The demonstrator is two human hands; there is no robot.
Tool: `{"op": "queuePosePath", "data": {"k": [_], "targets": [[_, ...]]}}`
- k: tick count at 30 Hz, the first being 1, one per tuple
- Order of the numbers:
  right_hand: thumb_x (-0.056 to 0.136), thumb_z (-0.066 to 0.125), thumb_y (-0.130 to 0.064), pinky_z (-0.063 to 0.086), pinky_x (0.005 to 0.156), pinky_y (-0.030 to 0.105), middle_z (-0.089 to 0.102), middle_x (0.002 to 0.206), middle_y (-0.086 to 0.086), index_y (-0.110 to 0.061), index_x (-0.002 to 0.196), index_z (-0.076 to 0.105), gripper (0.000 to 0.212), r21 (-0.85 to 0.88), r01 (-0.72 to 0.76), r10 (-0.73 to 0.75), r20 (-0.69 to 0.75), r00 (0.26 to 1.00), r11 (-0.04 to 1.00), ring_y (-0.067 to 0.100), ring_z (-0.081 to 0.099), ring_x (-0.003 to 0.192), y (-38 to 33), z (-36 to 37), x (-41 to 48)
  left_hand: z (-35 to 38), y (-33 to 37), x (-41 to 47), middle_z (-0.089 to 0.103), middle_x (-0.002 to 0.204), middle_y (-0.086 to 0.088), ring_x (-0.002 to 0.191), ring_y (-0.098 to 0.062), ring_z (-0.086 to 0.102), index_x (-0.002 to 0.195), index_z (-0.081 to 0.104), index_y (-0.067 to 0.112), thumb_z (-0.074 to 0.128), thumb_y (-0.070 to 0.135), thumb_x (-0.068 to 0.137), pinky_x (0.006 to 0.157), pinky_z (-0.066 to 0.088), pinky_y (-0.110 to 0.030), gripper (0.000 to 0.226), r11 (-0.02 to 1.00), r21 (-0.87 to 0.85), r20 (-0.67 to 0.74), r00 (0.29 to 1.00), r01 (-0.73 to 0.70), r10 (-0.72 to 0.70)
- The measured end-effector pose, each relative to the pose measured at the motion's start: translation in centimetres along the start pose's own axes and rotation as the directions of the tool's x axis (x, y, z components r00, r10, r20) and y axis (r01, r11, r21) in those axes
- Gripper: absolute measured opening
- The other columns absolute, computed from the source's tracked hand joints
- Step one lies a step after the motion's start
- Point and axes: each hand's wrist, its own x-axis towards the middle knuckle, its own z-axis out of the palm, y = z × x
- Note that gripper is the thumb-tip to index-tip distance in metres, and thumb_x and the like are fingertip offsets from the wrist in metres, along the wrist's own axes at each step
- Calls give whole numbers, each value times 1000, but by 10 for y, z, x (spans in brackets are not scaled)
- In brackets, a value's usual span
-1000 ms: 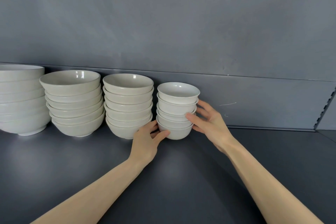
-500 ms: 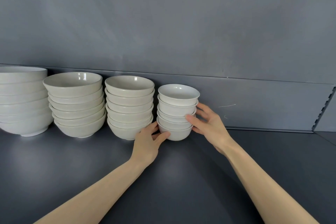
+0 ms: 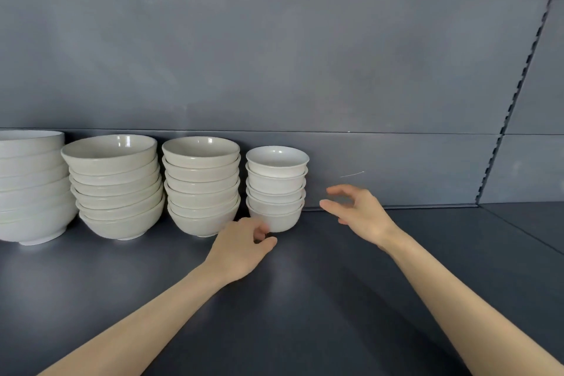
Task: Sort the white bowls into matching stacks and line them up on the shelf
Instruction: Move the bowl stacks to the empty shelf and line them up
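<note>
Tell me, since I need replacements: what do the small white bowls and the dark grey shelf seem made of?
Small white bowls: probably glazed ceramic, glossy; bright glints sit inside the top bowl. Dark grey shelf: likely painted metal, satin; soft reflections, slotted upright at right.

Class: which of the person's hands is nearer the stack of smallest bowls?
Left. The left hand lies at the foot of the smallest-bowl stack, close by its bottom bowl; the right hand hovers apart, off to the stack's right.
</note>
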Motion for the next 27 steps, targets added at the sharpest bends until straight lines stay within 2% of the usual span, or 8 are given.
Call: {"op": "queuePosePath", "data": {"k": [2, 4, 6, 9, 13, 21, 27], "targets": [[88, 65, -35, 44, 86, 23, 60, 122, -1, -20, 131, 54, 46, -134, -15, 14, -6, 1000, 991, 13, 58, 100, 5, -18, -12, 0, 16, -4, 65, 114, 5, 111, -14, 57, 117, 61, 20, 61, 38, 89, 97, 46, -33, 33, 995, 64, 20, 997, -70, 69], [88, 65, -36, 42, 90, 24, 58, 128, 4, -19, 132, 54, 48, -258, -17, 8, -35, 999, 966, 17, 56, 114, 9, -39, -23, 1, 39, -6, 63, 122, 6, 115, -12, 56, 122, 59, 21, 59, 40, 90, 97, 43, -28, 37, 979, 120, 47, 986, -165, 160], [88, 65, -36, 41, 94, 25, 51, 137, 3, -18, 131, 54, 48, -344, -19, -6, -71, 997, 939, 20, 53, 118, 11, -63, -36, 1, 66, -6, 61, 128, 7, 119, -10, 54, 127, 56, 22, 56, 41, 92, 96, 41, -24, 40, 949, 174, 54, 964, -264, 259], [90, 63, -33, 40, 91, 24, 41, 144, -2, -16, 134, 51, 49, -430, -34, -28, -136, 990, 902, 20, 59, 107, 12, -105, -58, 8, 113, -3, 57, 132, 6, 121, -15, 50, 130, 52, 24, 54, 44, 92, 100, 39, -31, 43, 877, 266, 25, 913, -399, 408], [91, 61, -34, 38, 104, 32, 34, 150, 0, -17, 136, 48, 50, -510, -95, -54, -269, 962, 855, 23, 54, 117, 23, -171, -93, 27, 185, -3, 48, 139, 8, 128, -17, 41, 138, 42, 26, 50, 50, 92, 103, 31, -32, 52, 778, 336, 10, 828, -530, 560], [91, 60, -34, 38, 105, 43, 32, 151, 2, -18, 140, 42, 55, -652, -230, -82, -412, 908, 723, 27, 36, 135, 77, -310, -178, 111, 322, -26, 38, 144, 8, 132, -17, 32, 144, 31, 28, 49, 55, 90, 104, 24, -32, 63, 707, 300, -25, 735, -641, 677], [92, 57, -39, 41, 102, 39, 31, 151, 0, -20, 142, 37, 58, -697, -339, -51, -474, 879, 632, 26, 37, 131, 130, -411, -242, 193, 422, -49, 34, 148, 7, 137, -17, 26, 146, 27, 28, 47, 57, 90, 112, 18, -35, 66, 631, 321, 4, 667, -706, 745]]}}
